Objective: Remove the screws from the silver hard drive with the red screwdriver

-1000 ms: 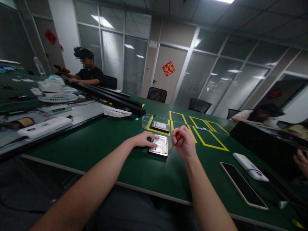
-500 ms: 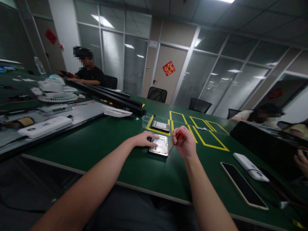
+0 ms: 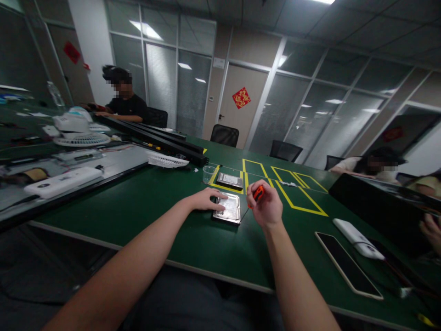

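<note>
A silver hard drive [image 3: 233,209] lies on the green table [image 3: 193,246] in front of me. My left hand [image 3: 207,200] rests on its left side, fingers spread over the metal face. My right hand [image 3: 264,202] is closed round a red and black screwdriver [image 3: 258,193], whose thin shaft slants down to the drive's near right corner. Whether the tip touches a screw is too small to tell. Behind lies a second hard drive [image 3: 229,180] within a yellow taped rectangle, beside a clear plastic cup [image 3: 208,174].
At the right lie a phone [image 3: 347,264], a white power bank [image 3: 358,239] and a large black case [image 3: 379,211]. Fan parts [image 3: 82,139], a white device [image 3: 64,181] and long black bars [image 3: 155,135] fill the left. Other people sit around the table.
The screwdriver handle has turned and tilted slightly in my right hand, whose fingers have shifted round it. My left hand and the drive stay where they were.
</note>
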### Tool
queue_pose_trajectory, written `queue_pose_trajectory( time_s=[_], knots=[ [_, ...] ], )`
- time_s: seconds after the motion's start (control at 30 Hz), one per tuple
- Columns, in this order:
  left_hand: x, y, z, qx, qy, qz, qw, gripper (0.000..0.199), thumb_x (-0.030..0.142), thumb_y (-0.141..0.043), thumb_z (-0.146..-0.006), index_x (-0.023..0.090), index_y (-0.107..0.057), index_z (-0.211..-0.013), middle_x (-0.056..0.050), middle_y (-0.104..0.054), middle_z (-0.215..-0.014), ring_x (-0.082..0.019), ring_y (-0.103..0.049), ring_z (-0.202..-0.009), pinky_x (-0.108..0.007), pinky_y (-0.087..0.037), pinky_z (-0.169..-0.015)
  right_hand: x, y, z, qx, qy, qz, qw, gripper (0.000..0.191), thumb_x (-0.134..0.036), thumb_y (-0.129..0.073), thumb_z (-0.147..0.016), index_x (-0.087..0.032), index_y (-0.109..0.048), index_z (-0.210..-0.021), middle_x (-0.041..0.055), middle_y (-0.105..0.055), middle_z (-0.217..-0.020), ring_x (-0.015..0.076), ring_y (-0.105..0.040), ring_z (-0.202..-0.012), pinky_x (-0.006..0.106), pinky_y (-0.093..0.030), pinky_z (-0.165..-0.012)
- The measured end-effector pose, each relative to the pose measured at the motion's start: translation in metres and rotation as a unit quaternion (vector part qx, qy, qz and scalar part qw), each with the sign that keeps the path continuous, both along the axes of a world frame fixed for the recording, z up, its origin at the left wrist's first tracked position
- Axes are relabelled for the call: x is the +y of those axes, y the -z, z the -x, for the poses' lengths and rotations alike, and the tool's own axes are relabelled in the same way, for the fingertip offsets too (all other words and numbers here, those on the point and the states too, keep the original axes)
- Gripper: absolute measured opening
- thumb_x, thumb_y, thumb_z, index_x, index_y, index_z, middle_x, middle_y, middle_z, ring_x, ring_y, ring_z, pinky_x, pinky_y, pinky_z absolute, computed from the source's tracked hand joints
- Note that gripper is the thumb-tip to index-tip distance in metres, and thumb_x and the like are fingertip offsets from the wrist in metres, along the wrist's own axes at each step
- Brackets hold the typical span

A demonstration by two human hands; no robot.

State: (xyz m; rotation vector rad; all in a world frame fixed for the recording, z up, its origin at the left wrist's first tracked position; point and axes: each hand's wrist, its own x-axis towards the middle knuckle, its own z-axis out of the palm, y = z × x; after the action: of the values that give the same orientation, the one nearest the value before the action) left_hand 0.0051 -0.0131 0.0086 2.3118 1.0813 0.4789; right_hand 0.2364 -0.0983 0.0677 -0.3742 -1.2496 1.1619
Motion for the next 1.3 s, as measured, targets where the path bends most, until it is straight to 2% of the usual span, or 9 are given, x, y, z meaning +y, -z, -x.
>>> queue_pose_trajectory(
  time_s=[0.23, 0.33, 0.43, 0.6, 0.8, 0.97, 1.1, 1.17, 1.3],
  knots=[
    [-0.0005, -0.0003, 0.0001, -0.001, 0.004, -0.005, 1.0, 0.075, 0.071, -0.072, -0.077, 0.035, -0.058, -0.142, -0.008, -0.044, -0.155, -0.035, -0.035, -0.145, -0.045, -0.024, -0.119, -0.0006, 0.0022, 0.0021, -0.01, 0.033, -0.009, 0.999, 0.02, -0.031, -0.06, -0.088, -0.02, -0.053, -0.073, 0.0, -0.061, -0.071, 0.0098, -0.047, -0.046, 0.023, -0.034, -0.043],
    [0.0003, 0.0003, 0.0001, -0.002, -0.001, -0.001, 1.0, 0.076, 0.072, -0.072, -0.076, 0.036, -0.059, -0.142, -0.007, -0.043, -0.156, -0.035, -0.035, -0.145, -0.046, -0.025, -0.119, -0.0007, 0.0019, 0.0025, -0.01, 0.029, -0.009, 0.999, 0.019, -0.028, -0.06, -0.088, -0.021, -0.049, -0.074, -0.001, -0.063, -0.072, 0.0082, -0.044, -0.041, 0.022, -0.029, -0.041],
    [0.0, -0.0001, 0.0, -0.002, -0.002, 0.001, 1.0, 0.076, 0.071, -0.073, -0.076, 0.036, -0.059, -0.141, -0.007, -0.043, -0.156, -0.035, -0.034, -0.145, -0.046, -0.024, -0.119, -0.0008, -0.0001, 0.0021, -0.014, 0.021, -0.001, 1.0, 0.018, -0.033, -0.057, -0.089, -0.022, -0.051, -0.077, -0.0005, -0.063, -0.071, 0.0075, -0.039, -0.04, 0.022, -0.027, -0.041],
    [-0.0016, -0.0015, 0.0001, -0.002, -0.003, 0.005, 1.0, 0.076, 0.07, -0.073, -0.076, 0.036, -0.059, -0.142, -0.007, -0.042, -0.156, -0.035, -0.034, -0.145, -0.046, -0.024, -0.12, -0.0007, -0.0027, 0.0008, -0.017, 0.006, 0.001, 1.0, 0.032, -0.043, -0.048, -0.092, -0.02, -0.056, -0.073, 0.0022, -0.061, -0.068, 0.0084, -0.039, -0.041, 0.024, -0.03, -0.043],
    [0.0005, 0.0014, -0.0002, -0.006, -0.001, -0.005, 1.0, 0.075, 0.07, -0.073, -0.076, 0.035, -0.059, -0.141, -0.007, -0.045, -0.154, -0.035, -0.036, -0.144, -0.045, -0.025, -0.119, -0.0001, 0.0022, 0.0023, -0.016, 0.024, -0.005, 1.0, 0.02, -0.034, -0.057, -0.089, -0.021, -0.054, -0.075, 0.0001, -0.061, -0.067, 0.01, -0.046, -0.045, 0.023, -0.033, -0.044],
    [0.0014, 0.002, -0.0006, -0.005, 0.001, -0.006, 1.0, 0.076, 0.07, -0.074, -0.076, 0.035, -0.059, -0.141, -0.006, -0.045, -0.155, -0.035, -0.036, -0.144, -0.044, -0.025, -0.119, 0.0001, 0.0033, 0.0031, -0.018, 0.024, -0.007, 1.0, 0.021, -0.033, -0.062, -0.088, -0.023, -0.047, -0.078, -0.0022, -0.063, -0.07, 0.0088, -0.044, -0.041, 0.021, -0.031, -0.041],
    [0.0004, 0.0007, -0.0008, -0.005, 0.0, -0.007, 1.0, 0.074, 0.069, -0.074, -0.076, 0.036, -0.059, -0.141, -0.006, -0.045, -0.155, -0.035, -0.036, -0.144, -0.044, -0.025, -0.119, 0.0, 0.0009, 0.0022, -0.017, 0.015, 0.006, 1.0, 0.021, -0.039, -0.058, -0.091, -0.022, -0.051, -0.08, -0.0006, -0.064, -0.068, 0.0076, -0.04, -0.04, 0.021, -0.028, -0.041],
    [-0.0001, 0.0001, -0.0009, -0.004, 0.0, -0.005, 1.0, 0.074, 0.069, -0.074, -0.077, 0.036, -0.059, -0.141, -0.006, -0.045, -0.155, -0.035, -0.036, -0.144, -0.045, -0.025, -0.119, 0.0001, 0.0001, 0.0015, -0.016, 0.011, 0.009, 1.0, 0.027, -0.042, -0.051, -0.093, -0.021, -0.056, -0.078, 0.0015, -0.063, -0.066, 0.0083, -0.039, -0.04, 0.022, -0.028, -0.041],
    [-0.0006, -0.0009, -0.0009, -0.001, -0.003, -0.001, 1.0, 0.075, 0.069, -0.074, -0.076, 0.036, -0.059, -0.142, -0.006, -0.044, -0.155, -0.035, -0.035, -0.145, -0.045, -0.025, -0.119, 0.0005, 0.0004, 0.0007, -0.013, 0.009, 0.007, 1.0, 0.031, -0.04, -0.049, -0.092, -0.019, -0.061, -0.073, 0.0034, -0.063, -0.063, 0.0088, -0.04, -0.04, 0.023, -0.03, -0.041]
  ],
)
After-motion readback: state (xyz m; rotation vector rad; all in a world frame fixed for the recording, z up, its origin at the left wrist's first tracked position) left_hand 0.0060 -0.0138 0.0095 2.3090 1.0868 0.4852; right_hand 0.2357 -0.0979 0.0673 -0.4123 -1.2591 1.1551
